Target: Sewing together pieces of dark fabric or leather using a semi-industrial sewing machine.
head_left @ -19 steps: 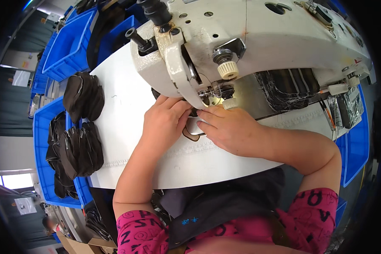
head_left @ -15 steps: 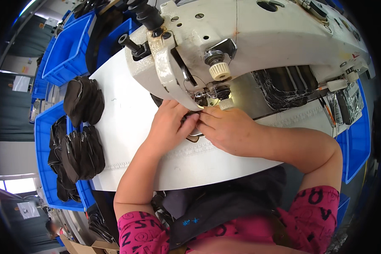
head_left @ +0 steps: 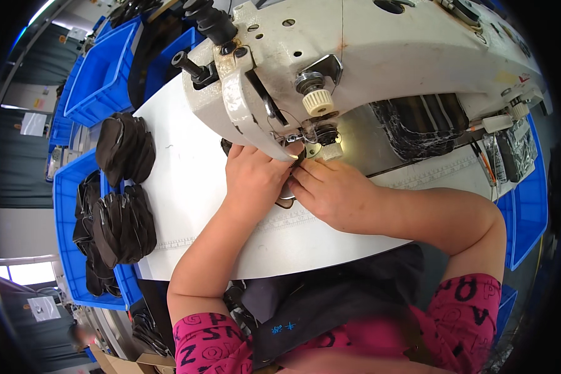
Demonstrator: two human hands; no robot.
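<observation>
A white sewing machine (head_left: 368, 59) spans the top of the view, its needle area just beyond my hands. My left hand (head_left: 255, 177) is closed on a dark fabric piece (head_left: 298, 160), its fingers reaching beneath the machine's head beside the needle. From the other side my right hand (head_left: 333, 190) pinches the same piece, thumb and fingertips bunched together. Both hands nearly touch. Most of the fabric is hidden under my fingers and the machine; a small brown-edged bit (head_left: 285, 203) shows below them.
Stacks of dark sewn pieces (head_left: 124, 224) lie at the left by a blue bin (head_left: 65, 249). More dark striped fabric (head_left: 421, 128) rests under the machine arm. A ruler strip (head_left: 280, 223) crosses the white table (head_left: 187, 156). Tools (head_left: 485, 163) lie at the right, above another blue bin (head_left: 527, 224).
My left hand has turned and moved slightly right, its fingers now farther under the machine's head. A dark strip of fabric now shows between the hands. My right hand has barely moved.
</observation>
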